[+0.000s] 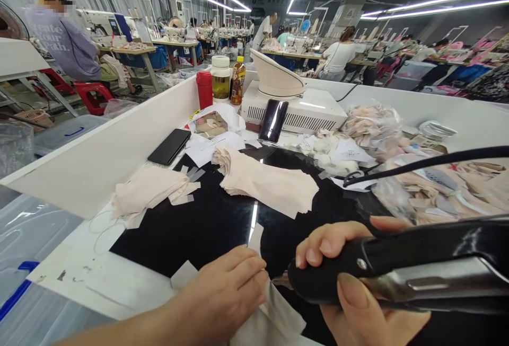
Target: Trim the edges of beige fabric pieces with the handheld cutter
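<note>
My left hand [226, 287] has its fingers pressed together on a pale beige fabric piece [280, 314] near the bottom centre. At the lower right my right hand [358, 287] is wrapped round a black handheld tool [429, 261] with a metal lever. The tool's narrow tip points left and lies close to the fabric beside my left fingers. Beyond my hands, a stack of beige fabric pieces [266, 179] rests on the glossy black surface [191, 234]. Another beige stack [149, 189] lies to its left, with pale strips at its edge.
A black phone [169, 146] lies at the left, and another phone [273, 120] leans on a white machine [294, 107]. Bottles and a red flask [204, 89] stand behind. Bagged fabric [371, 126] and a black cable [429, 159] are at the right. People work at tables beyond.
</note>
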{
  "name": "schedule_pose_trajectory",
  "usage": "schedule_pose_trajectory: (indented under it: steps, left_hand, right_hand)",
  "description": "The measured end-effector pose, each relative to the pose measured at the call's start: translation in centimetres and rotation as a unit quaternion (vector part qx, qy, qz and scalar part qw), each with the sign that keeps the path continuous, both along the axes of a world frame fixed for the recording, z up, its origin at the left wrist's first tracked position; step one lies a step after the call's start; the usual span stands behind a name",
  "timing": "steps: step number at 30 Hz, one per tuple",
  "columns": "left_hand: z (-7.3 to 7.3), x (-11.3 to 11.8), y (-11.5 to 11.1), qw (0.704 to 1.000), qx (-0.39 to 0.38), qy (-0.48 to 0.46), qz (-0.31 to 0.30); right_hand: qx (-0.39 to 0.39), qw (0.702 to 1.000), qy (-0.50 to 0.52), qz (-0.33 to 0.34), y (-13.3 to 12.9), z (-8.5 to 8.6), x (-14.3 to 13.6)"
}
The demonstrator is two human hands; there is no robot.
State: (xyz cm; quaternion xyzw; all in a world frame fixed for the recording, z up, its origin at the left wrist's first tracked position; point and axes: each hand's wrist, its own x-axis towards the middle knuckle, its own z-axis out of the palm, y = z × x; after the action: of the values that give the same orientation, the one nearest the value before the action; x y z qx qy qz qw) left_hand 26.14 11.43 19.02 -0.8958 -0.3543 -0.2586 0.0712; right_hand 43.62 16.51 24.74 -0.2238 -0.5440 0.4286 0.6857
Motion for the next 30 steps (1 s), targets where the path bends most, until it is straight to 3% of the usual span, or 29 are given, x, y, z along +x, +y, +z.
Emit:
schedule_pose_trajectory:
  steps: [5,13,22,30]
  left_hand:
    - [0.5,-1.4,1.5,0.996,-0.072,-0.014,-0.04]
    - [-0.1,-2.7,0.7,0.989,-0.139,-0.002,-0.045]
    - [-0.8,-2.3,0.3,0.993,-0.114,-0.006,-0.033]
    - [-1.6,-1.9,0.3,0.995,-0.101,0.007,-0.024]
  right_hand:
    - [0.001,1.0,0.011,0.005,0.0,-0.2,-0.1]
    - [-0.005,1.0,0.015,0.011,-0.1,0.0,-0.2]
    - [-0.05,0.999,0.001,0.01,-0.3,0.2,0.9]
    - [-0.061,0.998,0.016,0.01,0.5,0.7,-0.2]
